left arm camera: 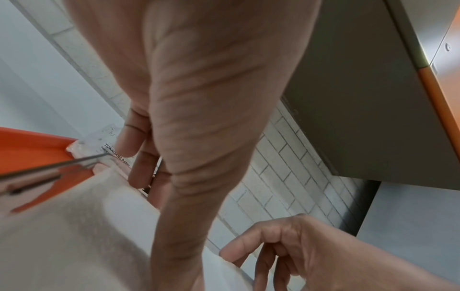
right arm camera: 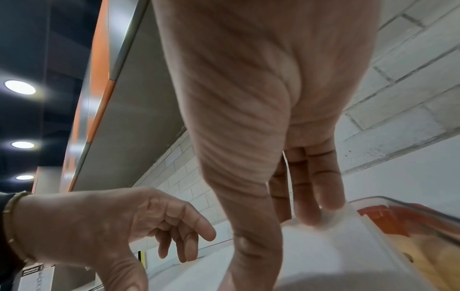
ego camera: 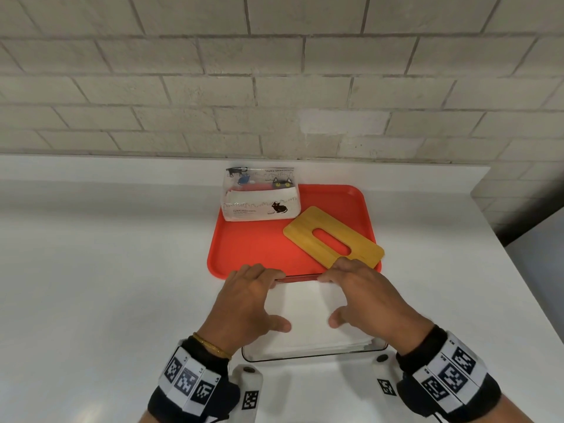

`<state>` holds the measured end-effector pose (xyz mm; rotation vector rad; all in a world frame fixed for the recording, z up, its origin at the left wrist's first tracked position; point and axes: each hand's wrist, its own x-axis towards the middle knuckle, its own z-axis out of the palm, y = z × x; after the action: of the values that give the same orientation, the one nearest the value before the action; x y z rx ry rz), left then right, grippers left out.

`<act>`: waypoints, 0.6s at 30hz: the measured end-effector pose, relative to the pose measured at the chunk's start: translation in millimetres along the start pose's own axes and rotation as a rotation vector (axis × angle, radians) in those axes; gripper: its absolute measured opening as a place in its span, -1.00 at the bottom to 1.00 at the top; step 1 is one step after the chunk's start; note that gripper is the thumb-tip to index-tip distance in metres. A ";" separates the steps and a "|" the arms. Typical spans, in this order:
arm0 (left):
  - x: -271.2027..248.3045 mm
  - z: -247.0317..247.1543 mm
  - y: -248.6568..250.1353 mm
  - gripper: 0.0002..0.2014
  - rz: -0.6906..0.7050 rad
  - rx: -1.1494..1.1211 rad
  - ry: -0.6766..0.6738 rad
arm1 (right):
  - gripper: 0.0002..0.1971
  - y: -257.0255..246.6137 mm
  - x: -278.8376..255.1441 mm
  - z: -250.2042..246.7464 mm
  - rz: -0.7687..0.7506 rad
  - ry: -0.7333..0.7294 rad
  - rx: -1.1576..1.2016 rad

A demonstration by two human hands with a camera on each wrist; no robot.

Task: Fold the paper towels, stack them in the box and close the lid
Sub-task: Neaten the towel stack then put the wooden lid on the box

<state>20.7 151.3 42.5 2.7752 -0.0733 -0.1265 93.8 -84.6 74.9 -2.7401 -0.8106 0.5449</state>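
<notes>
A clear plastic box (ego camera: 305, 357) stands on the white counter just in front of me, holding a stack of folded white paper towels (ego camera: 308, 312). My left hand (ego camera: 253, 297) lies on the stack's left side, fingertips at the far edge and thumb on the paper. My right hand (ego camera: 357, 291) lies on the right side the same way. In the right wrist view my straight fingers (right arm camera: 313, 187) touch the towel (right arm camera: 311, 246) at the box's far corner (right arm camera: 373, 198). The bamboo lid (ego camera: 302, 227), with an oval slot, lies loose on the red tray (ego camera: 253, 248).
A soft pack of paper towels (ego camera: 259, 203) with cat prints sits at the tray's back left. The tray touches the box's far side. A brick wall runs behind the counter (ego camera: 106, 270), and the counter's edge drops off at the right.
</notes>
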 end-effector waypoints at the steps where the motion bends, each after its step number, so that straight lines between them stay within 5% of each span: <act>1: 0.9 -0.9 0.0 -0.12 -0.004 0.004 -0.004 | -0.17 -0.4 0.2 -0.2 0.001 0.001 -0.001; 13: 8.8 -2.3 6.0 -0.24 0.021 0.037 -0.074 | -0.27 -1.9 0.9 -2.7 0.026 0.010 -0.008; 18: 12.3 -2.6 4.8 -0.24 0.051 0.021 -0.067 | -0.48 2.0 6.5 0.2 0.014 0.054 0.045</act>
<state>32.9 146.9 45.6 2.7872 -0.1638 -0.2061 99.8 -82.5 72.3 -2.7097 -0.7574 0.4839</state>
